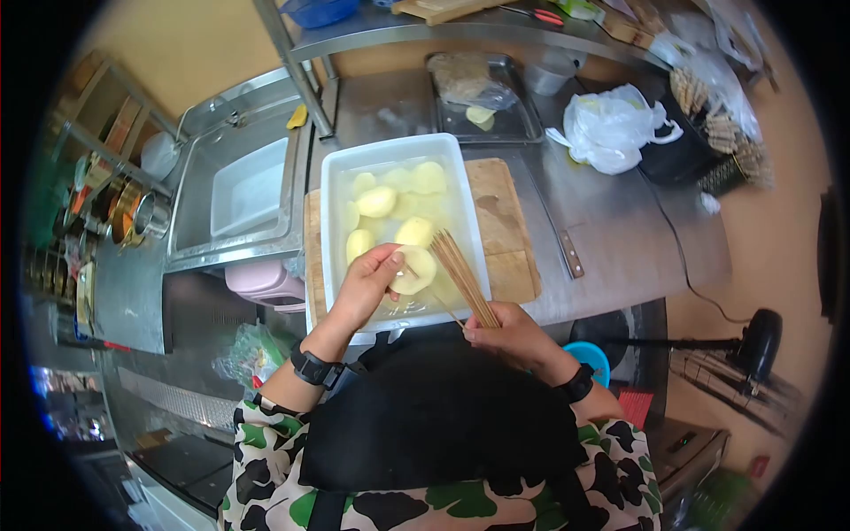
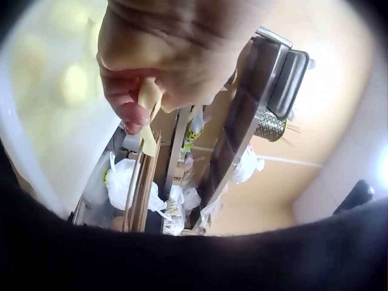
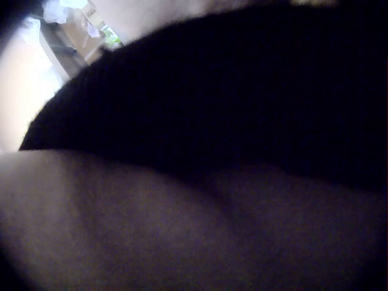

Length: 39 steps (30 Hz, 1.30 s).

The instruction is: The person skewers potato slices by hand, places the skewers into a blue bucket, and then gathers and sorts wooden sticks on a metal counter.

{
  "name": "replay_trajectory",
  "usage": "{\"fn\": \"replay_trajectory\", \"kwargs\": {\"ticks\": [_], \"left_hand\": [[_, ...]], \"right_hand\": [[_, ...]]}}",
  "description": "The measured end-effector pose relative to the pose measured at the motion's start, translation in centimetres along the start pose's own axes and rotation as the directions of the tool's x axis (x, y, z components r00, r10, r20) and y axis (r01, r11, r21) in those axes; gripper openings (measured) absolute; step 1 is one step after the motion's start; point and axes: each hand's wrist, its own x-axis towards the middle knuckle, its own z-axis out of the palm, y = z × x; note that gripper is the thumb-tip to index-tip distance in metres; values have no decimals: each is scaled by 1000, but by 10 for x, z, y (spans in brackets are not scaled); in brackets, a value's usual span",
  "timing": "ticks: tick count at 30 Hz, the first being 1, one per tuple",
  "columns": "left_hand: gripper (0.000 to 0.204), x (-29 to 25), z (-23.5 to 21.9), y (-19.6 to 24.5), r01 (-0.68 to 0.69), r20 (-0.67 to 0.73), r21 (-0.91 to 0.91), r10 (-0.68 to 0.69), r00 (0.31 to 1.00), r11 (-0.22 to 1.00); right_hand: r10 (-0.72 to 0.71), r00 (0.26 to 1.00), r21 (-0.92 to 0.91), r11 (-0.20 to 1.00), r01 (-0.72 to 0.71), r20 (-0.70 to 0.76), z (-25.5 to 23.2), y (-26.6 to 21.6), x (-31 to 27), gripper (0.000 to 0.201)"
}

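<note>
Over the near part of a white tub, my left hand pinches a round, pale yellow potato slice between thumb and fingers. To the right, my right hand grips a bundle of thin wooden skewers that fan upward. One single skewer slants from that hand to the slice. In the left wrist view the slice bends at the fingertips, with the skewers just below. Peeled potatoes and slices lie in cloudy water in the tub. Dark cloth and skin fill most of the right wrist view.
The tub stands on a wooden board. Right of it lies a knife; a white plastic bag sits farther back. A dark tray holds a bagged item. At left is a metal sink, and a shelf crosses the back.
</note>
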Motion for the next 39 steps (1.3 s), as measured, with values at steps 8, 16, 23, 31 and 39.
{"fn": "replay_trajectory", "kwargs": {"ticks": [8,16,23,31,39], "left_hand": [[20,12,19,0,-536,354,618,405,843,575],[37,63,10,-52,-418,412,643,170,895,642],[23,103,38,-82,-651,653,754,210,728,-90],[20,105,17,-59,-353,390,856,-25,920,378],[29,42,-19,-11,180,60,-344,-170,984,922]], "right_hand": [[3,991,60,998,5,-131,1,11,-15,16],[-48,923,209,968,137,-381,2,17,-44,15],[-52,936,365,912,186,-348,3,30,-64,17],[-75,952,297,940,167,-297,-3,19,-63,18],[-20,997,179,983,33,-72,-4,3,-28,19]]}}
